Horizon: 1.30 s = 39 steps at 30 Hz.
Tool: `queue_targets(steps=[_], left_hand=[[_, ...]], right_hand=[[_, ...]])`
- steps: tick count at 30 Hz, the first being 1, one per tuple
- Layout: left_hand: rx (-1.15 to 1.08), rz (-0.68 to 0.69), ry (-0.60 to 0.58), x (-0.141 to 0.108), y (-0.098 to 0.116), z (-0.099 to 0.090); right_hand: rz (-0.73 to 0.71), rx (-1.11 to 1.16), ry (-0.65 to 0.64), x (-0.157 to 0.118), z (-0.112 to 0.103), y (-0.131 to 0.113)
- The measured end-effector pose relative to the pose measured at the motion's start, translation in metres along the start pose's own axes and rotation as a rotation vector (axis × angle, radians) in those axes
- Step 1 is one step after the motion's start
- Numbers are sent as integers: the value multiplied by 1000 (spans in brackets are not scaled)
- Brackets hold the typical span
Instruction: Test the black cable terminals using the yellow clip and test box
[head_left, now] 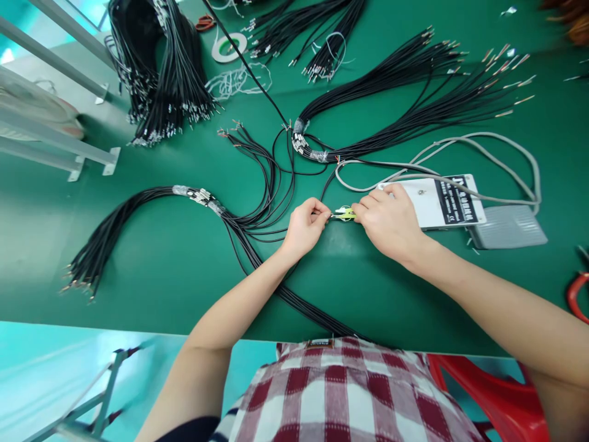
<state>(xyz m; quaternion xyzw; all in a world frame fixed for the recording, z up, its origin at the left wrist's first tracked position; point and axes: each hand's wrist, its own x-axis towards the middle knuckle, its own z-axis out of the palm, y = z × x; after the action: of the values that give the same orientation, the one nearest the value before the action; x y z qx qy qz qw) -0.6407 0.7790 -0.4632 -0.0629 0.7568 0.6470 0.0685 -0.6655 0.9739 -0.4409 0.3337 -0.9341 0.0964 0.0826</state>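
My left hand [306,226] is closed in a pinch around the end of a black cable [327,184], in front of me at the middle of the table. Only a little of the cable's end shows past the fingertips. In my right hand [391,220] are small yellow-green snips [346,214], gripped at the handle. Their metal tip points left and meets the cable end at my left fingertips. Whether the blades touch the wire is too small to tell. A bundle of black cables [257,252] runs under my left forearm.
Behind my right hand lie a white box [426,199] with a black label, a grey foot pedal [510,227] and a looped grey cord [501,140]. More black cable bundles [368,86] spread behind. A tape roll [229,47] and red-handled scissors [205,23] lie at the back.
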Motion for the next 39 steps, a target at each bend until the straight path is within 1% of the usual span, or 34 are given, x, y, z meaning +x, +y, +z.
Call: queue_targets(steps=[6, 11, 14, 17, 19, 20, 22, 25, 26, 28, 30, 33, 36, 39], left_hand=[[70, 49, 22, 5, -4, 4], [86, 48, 26, 6, -4, 7], [95, 51, 26, 5, -5, 7], [93, 55, 31, 5, -6, 7], [83, 45, 39, 5, -7, 8], [76, 38, 43, 5, -8, 7], [63, 31, 45, 5, -8, 7], [65, 34, 36, 4, -10, 6], [70, 36, 33, 4, -10, 6], [83, 42, 32, 4, -10, 7], [93, 47, 38, 4, -10, 7], [116, 50, 58, 4, -9, 7], [146, 48, 77, 3, -8, 3], [144, 43, 108, -2, -8, -2]], right_hand=[[19, 57, -2, 2, -1, 1], [-17, -60, -19, 2, 0, 2], [-25, -81, -19, 5, -2, -1], [-18, -83, -45, 5, -10, -5], [-22, -69, -42, -3, -19, -5], [-19, -55, -17, -11, -24, -4], [30, -19, 87, -35, -33, 2], [237, 36, 319, -78, -37, 10], [294, 54, 368, -90, -36, 11], [314, 77, 384, -107, -30, 9], [285, 70, 358, -113, -21, 4], [274, 11, 348, -111, -9, -2], [252, -48, 393, -110, 0, 3], [223, -86, 441, -110, 3, 10]])
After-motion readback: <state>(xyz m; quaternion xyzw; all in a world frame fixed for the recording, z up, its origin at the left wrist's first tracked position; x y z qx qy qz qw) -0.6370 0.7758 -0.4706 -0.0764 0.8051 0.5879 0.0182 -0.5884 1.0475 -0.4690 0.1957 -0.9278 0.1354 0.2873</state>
